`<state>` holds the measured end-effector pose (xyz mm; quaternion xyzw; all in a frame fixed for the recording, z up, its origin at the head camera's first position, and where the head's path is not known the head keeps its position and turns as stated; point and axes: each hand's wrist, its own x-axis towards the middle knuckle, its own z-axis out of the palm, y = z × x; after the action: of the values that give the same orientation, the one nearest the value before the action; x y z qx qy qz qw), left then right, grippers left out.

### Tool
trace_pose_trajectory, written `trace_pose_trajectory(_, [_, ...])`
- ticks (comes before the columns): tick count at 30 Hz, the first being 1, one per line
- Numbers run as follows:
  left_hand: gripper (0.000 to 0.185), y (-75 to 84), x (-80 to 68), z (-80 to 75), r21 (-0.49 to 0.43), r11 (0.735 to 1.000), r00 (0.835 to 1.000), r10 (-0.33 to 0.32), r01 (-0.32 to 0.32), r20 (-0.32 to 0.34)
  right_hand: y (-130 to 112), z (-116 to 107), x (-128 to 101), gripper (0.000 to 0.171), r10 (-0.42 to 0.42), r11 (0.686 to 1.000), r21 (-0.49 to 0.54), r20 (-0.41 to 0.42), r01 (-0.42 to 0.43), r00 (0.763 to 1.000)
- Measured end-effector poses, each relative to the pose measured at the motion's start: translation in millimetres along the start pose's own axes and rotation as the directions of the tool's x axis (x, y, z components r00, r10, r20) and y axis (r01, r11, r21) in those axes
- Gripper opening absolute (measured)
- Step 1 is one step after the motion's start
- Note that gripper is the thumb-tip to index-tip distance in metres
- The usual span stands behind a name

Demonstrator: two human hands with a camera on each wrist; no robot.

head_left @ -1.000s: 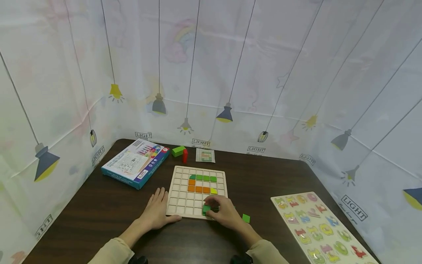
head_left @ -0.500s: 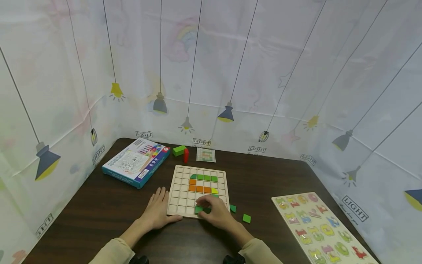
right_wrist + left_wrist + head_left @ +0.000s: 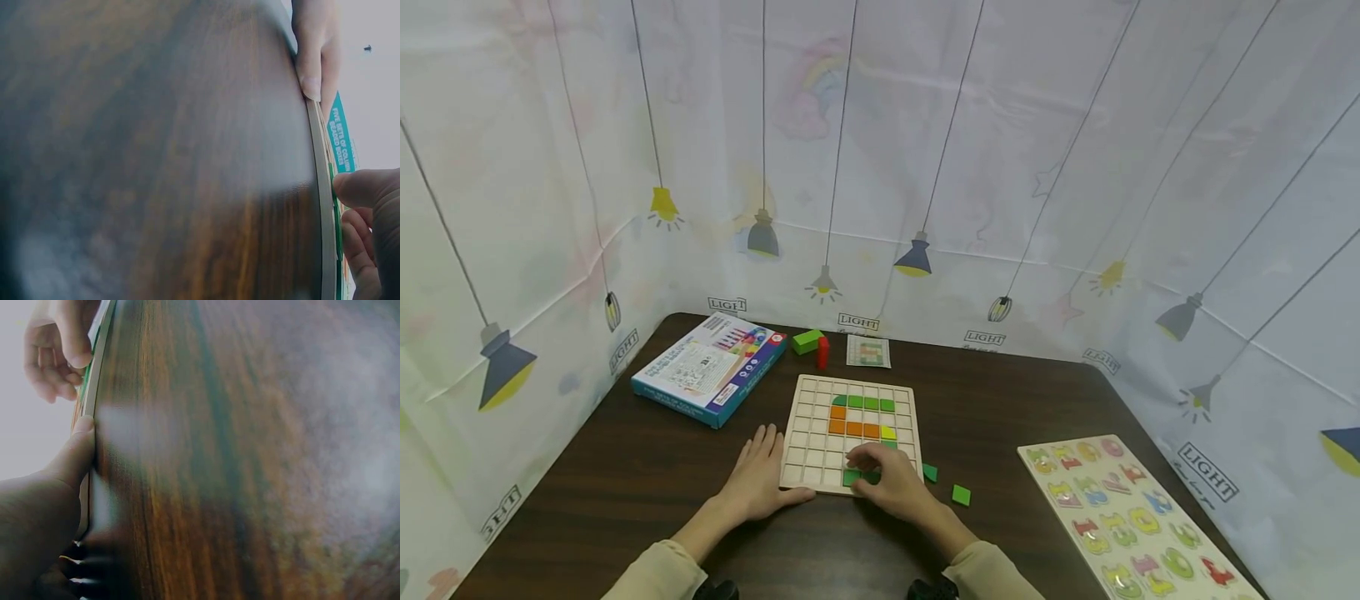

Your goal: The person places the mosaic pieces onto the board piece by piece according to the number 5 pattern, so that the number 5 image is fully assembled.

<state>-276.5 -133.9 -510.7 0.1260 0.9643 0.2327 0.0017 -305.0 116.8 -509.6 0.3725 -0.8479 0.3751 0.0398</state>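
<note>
Right grip pinches flat green block (square-edged) on gridded wooden board

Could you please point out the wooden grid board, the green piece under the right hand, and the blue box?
wooden grid board point(image 3: 811, 433), head view, on its bare left squares.
green piece point(image 3: 851, 477), head view, on its visible left end.
blue box point(image 3: 707, 369), head view, on the middle of its printed top.
</note>
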Motion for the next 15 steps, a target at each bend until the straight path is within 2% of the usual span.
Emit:
trace_pose_trajectory(9, [0.111,-3.7,-3.5,3.5,0.009,1.000,1.000,-0.010,0.010,-0.012,1.5,-1.6,-3.6,0.031,-0.003,1.000,-0.019,-0.035,0.002,0.999])
trace_pose_trajectory(15, [0.111,-2.3,0.2,2.8,0.005,1.000,1.000,0.005,-0.005,-0.014,6.6,-15.7,-12.2,0.029,0.000,0.999,-0.044,-0.117,-0.005,0.993])
